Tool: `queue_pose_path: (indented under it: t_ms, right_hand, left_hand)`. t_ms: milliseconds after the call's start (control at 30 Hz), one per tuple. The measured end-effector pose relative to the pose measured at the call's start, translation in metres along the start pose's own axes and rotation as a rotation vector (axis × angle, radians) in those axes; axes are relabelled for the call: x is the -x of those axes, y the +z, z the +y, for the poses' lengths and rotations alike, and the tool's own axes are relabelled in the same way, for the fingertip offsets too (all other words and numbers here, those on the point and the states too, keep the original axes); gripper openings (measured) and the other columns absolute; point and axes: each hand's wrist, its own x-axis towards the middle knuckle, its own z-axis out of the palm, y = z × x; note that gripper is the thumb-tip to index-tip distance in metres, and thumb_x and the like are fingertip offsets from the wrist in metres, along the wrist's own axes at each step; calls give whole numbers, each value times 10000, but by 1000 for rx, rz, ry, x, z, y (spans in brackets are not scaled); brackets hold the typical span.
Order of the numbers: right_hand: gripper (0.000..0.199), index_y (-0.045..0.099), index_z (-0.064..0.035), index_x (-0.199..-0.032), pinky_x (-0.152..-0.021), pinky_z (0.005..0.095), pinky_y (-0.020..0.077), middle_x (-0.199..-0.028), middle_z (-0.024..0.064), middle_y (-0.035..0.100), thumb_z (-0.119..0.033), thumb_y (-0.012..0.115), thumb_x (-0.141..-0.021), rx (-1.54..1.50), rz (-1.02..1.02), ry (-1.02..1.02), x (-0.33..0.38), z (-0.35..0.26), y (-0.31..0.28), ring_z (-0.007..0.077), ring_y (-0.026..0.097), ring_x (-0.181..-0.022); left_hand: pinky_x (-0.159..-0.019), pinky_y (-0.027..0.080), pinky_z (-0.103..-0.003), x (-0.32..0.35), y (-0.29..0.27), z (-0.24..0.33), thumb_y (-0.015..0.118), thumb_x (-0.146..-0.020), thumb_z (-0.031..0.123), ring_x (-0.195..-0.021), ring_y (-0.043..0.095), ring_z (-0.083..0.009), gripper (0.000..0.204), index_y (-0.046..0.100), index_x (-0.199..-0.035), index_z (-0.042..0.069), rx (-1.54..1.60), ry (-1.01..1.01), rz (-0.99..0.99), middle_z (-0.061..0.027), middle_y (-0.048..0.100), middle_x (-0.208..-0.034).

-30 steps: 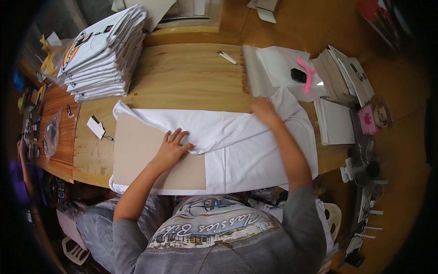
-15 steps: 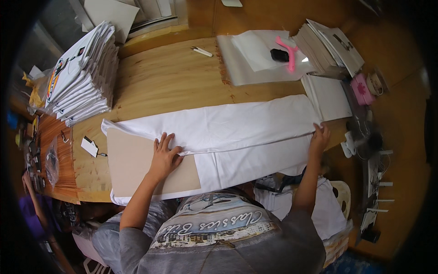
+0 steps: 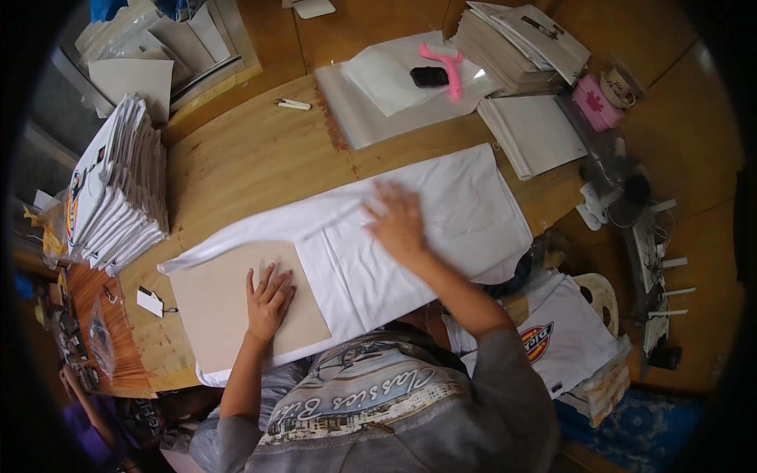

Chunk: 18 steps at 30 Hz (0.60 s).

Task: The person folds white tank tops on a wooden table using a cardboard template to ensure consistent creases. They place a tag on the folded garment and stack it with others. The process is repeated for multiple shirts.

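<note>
A white T-shirt [image 3: 465, 221] lies lengthwise on the wooden table, its far side folded over in a long strip. On its left part rests a beige cardboard sheet [image 3: 209, 296], partly under the folded cloth along its far edge. My left hand [image 3: 270, 303] lies on the cardboard with its fingers spread, holding nothing. Over the middle of the shirt is my right hand [image 3: 397, 221], somewhat blurred, its fingers apart and nothing in them; whether it presses the cloth I cannot tell.
A tall stack of folded white shirts [image 3: 126, 189] stands at the far left. Clear plastic sheets [image 3: 363, 110] carry a pink tool [image 3: 453, 75] and a black object [image 3: 429, 77]. White snips [image 3: 294, 104] lie nearby. Cardboard sheets [image 3: 532, 134] are at the right; another white shirt [image 3: 568, 331] hangs beside me.
My right hand has let go of the shirt's right end and moved left to its middle. The folded strip now lies farther back, uncovering more shirt. The whole view has shifted.
</note>
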Motion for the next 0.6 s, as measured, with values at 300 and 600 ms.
queue_pose_path:
  t_ms: [300, 600]
  right_hand:
    - [597, 420, -188, -1186, -862, 450, 246, -1117, 33, 440, -18, 588, -639, -160, 0, 231, 33, 75, -38, 190, 396, -1059]
    - [252, 574, -122, -888, -769, 393, 311, -880, 20, 547, -5, 487, -683, 150, 117, 310, 48, 161, -37, 221, 472, -903]
  left_hand:
    - [-741, 365, -394, -60, 21, 11, 692, -609, 170, -911, 444, -316, 472, 465, -992, 18, -17, -275, 119, -168, 462, -991]
    - [-704, 343, -375, -93, 24, -16, 595, -611, 9, -785, 489, -210, 240, 555, -839, 69, -29, -191, 216, -39, 523, -800]
